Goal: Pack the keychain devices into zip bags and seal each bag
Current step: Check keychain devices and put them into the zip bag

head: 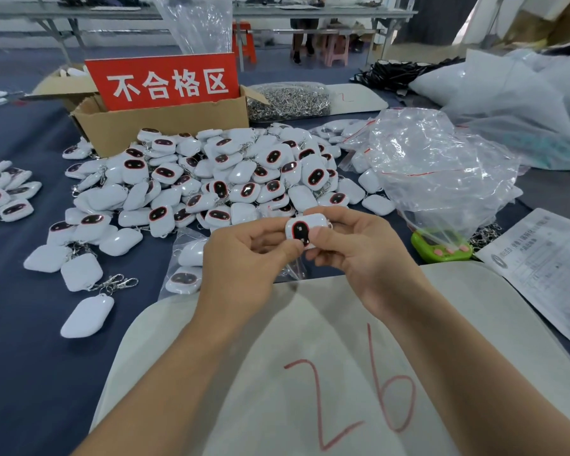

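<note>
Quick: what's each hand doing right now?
The left hand is closed, pinching the device.
The right hand is closed, pinching the same device.

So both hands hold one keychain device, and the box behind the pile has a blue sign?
No: the head view shows a red sign on the box, not blue. The left hand and right hand do hold one keychain device.
</note>
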Action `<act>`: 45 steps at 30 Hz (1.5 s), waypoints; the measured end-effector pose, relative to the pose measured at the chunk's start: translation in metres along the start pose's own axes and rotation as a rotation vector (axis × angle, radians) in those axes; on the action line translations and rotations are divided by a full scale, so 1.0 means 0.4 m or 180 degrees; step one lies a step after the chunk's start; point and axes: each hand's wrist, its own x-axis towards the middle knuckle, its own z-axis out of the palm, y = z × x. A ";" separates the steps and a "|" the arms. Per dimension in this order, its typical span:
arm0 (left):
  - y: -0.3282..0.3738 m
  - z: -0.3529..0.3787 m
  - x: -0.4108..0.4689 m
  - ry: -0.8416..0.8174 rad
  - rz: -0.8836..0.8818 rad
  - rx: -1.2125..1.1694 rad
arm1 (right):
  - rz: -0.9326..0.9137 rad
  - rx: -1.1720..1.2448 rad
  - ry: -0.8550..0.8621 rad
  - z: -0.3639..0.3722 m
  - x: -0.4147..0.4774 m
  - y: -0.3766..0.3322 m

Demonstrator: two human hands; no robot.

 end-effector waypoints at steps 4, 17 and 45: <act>-0.003 -0.006 0.002 0.0087 -0.0087 -0.0179 | -0.0014 -0.0005 -0.0087 0.003 0.000 -0.003; -0.008 0.023 -0.015 0.0177 -0.0525 0.3059 | 0.0091 -0.0105 0.0857 0.000 0.005 -0.013; -0.020 0.021 -0.014 0.0363 -0.0382 0.3497 | 0.0285 -0.0257 0.0773 0.008 0.008 -0.003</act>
